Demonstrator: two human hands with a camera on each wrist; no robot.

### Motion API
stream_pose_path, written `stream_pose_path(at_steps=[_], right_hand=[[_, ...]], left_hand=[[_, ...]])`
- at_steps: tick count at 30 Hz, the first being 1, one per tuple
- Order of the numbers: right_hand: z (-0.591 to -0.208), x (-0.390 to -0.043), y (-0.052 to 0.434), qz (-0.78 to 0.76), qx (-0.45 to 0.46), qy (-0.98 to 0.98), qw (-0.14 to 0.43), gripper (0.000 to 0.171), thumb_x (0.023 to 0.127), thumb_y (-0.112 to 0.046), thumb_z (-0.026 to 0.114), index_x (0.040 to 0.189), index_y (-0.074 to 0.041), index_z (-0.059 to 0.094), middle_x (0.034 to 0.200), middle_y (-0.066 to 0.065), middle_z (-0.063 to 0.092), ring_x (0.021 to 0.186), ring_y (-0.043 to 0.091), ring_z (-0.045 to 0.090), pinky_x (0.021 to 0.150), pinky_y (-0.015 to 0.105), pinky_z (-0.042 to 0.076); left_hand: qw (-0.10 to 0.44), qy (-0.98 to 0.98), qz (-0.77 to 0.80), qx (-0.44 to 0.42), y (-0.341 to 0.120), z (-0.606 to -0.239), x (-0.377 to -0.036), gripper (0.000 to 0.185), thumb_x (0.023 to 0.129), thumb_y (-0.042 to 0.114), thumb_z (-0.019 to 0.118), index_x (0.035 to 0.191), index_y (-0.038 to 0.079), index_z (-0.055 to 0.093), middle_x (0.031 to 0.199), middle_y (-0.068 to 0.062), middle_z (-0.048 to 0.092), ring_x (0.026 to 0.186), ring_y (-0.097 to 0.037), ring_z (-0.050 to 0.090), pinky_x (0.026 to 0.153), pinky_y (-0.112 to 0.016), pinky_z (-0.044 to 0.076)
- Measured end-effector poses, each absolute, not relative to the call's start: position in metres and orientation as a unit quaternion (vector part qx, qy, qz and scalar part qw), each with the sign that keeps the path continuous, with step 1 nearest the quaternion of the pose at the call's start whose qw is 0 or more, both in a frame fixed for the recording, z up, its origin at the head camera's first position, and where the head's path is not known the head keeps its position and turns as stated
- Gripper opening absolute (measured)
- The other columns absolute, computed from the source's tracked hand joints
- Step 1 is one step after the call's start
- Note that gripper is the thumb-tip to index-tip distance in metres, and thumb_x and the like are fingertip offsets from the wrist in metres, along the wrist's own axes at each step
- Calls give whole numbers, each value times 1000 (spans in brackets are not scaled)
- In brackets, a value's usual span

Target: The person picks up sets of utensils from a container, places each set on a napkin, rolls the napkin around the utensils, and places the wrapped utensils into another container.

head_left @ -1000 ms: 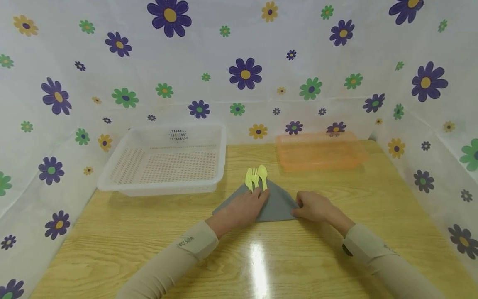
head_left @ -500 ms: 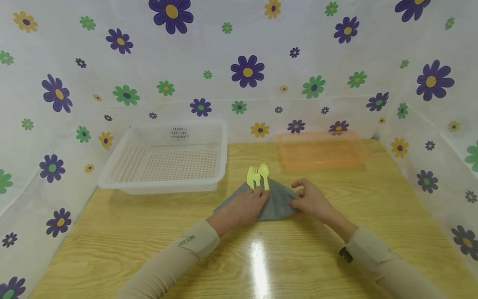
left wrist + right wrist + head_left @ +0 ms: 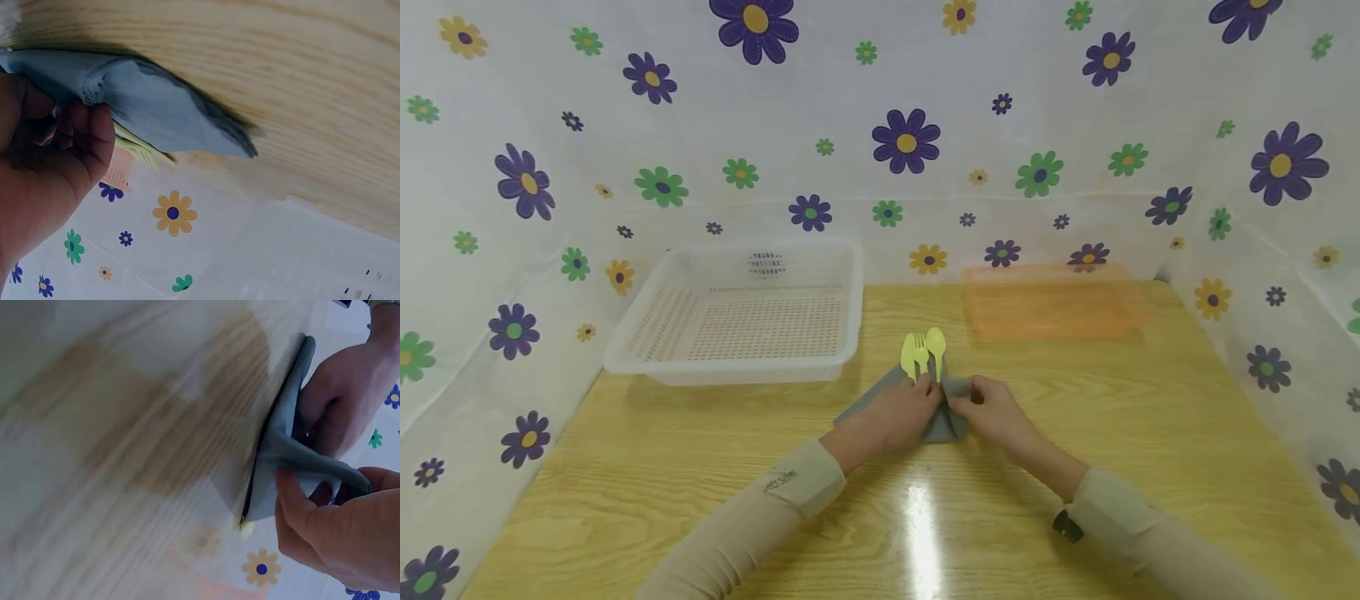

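Note:
A yellow-green knife (image 3: 907, 354), fork (image 3: 921, 354) and spoon (image 3: 936, 342) lie side by side on a grey cloth napkin (image 3: 942, 429), their heads past its far edge. My left hand (image 3: 898, 414) rests over the handles, fingertips pressing down and hiding their lower ends. Between thumb and fingers, my right hand (image 3: 996, 408) pinches the napkin's right part, lifted and folded inward beside the spoon. The right wrist view shows this raised fold (image 3: 312, 459) standing up between both hands. In the left wrist view, the napkin's left corner (image 3: 231, 137) lies flat on the table.
A white perforated basket (image 3: 730, 367) stands at the back left of the wooden table (image 3: 760, 550). An orange translucent tray (image 3: 1052, 329) sits at the back right. A flower-patterned sheet (image 3: 842, 83) encloses the back and sides.
My right hand has lifted the napkin's right corner and carried it left, folding it toward the spoon. The left hand has stayed over the cutlery handles.

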State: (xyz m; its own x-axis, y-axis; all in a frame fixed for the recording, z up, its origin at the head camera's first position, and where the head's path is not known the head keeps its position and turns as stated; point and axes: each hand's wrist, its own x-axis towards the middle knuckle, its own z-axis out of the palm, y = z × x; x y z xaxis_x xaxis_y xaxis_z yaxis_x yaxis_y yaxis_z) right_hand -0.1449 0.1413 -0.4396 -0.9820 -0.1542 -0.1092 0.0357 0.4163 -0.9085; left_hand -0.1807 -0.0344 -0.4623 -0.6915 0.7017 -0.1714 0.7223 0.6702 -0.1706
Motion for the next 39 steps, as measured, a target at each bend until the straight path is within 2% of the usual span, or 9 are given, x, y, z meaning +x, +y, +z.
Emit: stream_pose_path(at_steps=[5,9,15,18,22,26,30,33,39], right_hand=[[-444,-141,133,-559,-36,824,81,15,95,-7,60,100,6,64,94,12,65,88,19,57,75,28,46],[-445,-137,131,-573,-41,812,99,21,96,-13,63,107,5,65,107,15,67,102,25,61,83,32,50],[-450,-133,132,-564,-96,813,111,31,84,-3,74,110,7,61,116,20,60,116,40,59,92,41,54],[-454,-132,131,-509,-150,844,84,27,80,6,73,104,6,61,111,18,59,110,37,60,89,42,55],[-455,-133,129,-428,-197,881,47,20,79,9,69,96,2,63,100,12,60,94,24,57,78,37,54],[-454,-133,128,-377,-214,900,37,17,79,7,67,93,-1,64,95,8,60,86,18,56,73,32,50],[-456,-134,127,-340,-235,910,27,16,81,6,67,95,-2,65,97,9,61,89,20,59,76,35,52],[-457,-134,127,-306,-263,915,8,17,80,6,69,94,-3,64,96,9,62,90,23,60,78,38,52],[-460,-133,125,-244,-303,921,-21,17,78,3,72,92,-5,65,93,6,60,88,24,58,75,38,52]], left_hand=[[51,911,-117,392,-33,-462,-181,36,99,23,58,130,5,58,111,-8,53,82,-16,53,64,-25,50],[53,908,-126,395,-34,-459,-181,29,98,22,58,123,8,65,116,-9,53,83,-16,54,63,-25,50],[35,902,-134,408,-37,-458,-181,20,95,24,60,98,8,73,119,-10,50,86,-18,56,64,-28,52],[40,906,-112,406,-39,-457,-181,32,95,22,59,115,-2,67,120,-11,50,88,-19,55,71,-29,52],[66,917,-23,392,-42,-456,-183,57,99,18,55,147,-7,37,124,-15,54,97,-20,58,84,-30,52],[102,916,103,374,-49,-455,-185,66,99,15,58,152,-6,25,139,-23,50,124,-27,54,104,-36,44],[126,905,174,368,-56,-454,-187,73,98,9,59,154,-6,16,146,-27,43,135,-32,44,111,-41,38],[113,897,186,386,-62,-455,-187,69,97,4,57,153,-4,19,138,-28,49,128,-33,50,106,-42,42],[79,889,173,416,-75,-457,-183,55,92,-10,50,145,0,38,123,-23,52,108,-28,55,93,-39,49]])
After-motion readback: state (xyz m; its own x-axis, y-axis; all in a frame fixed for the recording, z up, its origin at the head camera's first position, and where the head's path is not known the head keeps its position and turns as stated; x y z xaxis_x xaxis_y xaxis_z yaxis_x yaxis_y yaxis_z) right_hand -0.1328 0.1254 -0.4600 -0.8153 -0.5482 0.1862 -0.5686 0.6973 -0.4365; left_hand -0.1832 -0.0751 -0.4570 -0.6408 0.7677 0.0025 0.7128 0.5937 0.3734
